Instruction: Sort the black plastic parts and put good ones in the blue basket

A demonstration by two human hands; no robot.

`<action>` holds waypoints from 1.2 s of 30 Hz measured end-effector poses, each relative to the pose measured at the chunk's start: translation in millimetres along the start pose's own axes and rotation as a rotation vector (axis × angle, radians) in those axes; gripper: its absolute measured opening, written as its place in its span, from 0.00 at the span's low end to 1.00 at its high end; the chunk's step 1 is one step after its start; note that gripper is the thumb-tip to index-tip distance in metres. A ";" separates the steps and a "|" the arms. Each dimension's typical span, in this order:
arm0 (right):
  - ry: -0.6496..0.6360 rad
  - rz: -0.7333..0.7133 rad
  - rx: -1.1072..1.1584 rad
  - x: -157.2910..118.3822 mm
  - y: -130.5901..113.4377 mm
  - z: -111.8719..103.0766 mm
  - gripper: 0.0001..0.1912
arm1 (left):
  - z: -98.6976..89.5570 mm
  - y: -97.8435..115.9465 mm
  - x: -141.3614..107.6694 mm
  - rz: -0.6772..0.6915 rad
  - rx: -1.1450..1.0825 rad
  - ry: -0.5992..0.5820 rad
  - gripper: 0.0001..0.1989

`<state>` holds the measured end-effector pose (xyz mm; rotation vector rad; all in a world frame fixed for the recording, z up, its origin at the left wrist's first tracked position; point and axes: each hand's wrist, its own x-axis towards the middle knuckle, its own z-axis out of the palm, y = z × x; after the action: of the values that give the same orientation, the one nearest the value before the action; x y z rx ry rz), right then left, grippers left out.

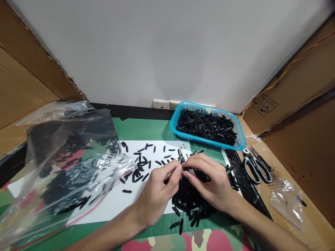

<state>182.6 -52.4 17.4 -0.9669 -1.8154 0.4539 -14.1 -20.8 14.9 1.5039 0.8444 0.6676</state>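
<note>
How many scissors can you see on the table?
2: a large pair of scissors lies right of the blue basket, with small snips beside it. More could be hidden.

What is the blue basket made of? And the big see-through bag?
The turquoise rectangular basket looks like moulded plastic: even bright colour, smooth rim and rows of little holes in its wall. The large clear bag of small black pieces looks like thin, soft plastic film: you can see through it, and it is crinkled and shiny.
</note>
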 end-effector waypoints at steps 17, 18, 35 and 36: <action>0.326 0.271 0.418 0.4 5.6 -10.5 0.05 | 0.4 -8.6 0.8 0.132 0.068 0.060 0.20; 0.294 0.284 0.378 1.4 6.2 -12.7 0.08 | 0.0 -9.7 1.1 0.130 0.058 0.068 0.20; 0.129 -0.051 -0.446 8.7 26.6 -37.8 0.05 | 2.4 1.9 1.4 -0.040 -0.172 -0.053 0.23; 0.146 -0.022 -0.601 10.3 33.9 -44.2 0.05 | 2.3 2.8 1.8 -0.062 -0.203 -0.058 0.23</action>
<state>234.0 -28.6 20.1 -1.3389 -1.8582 -0.1943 -10.9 -20.6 17.3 1.3037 0.7528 0.6410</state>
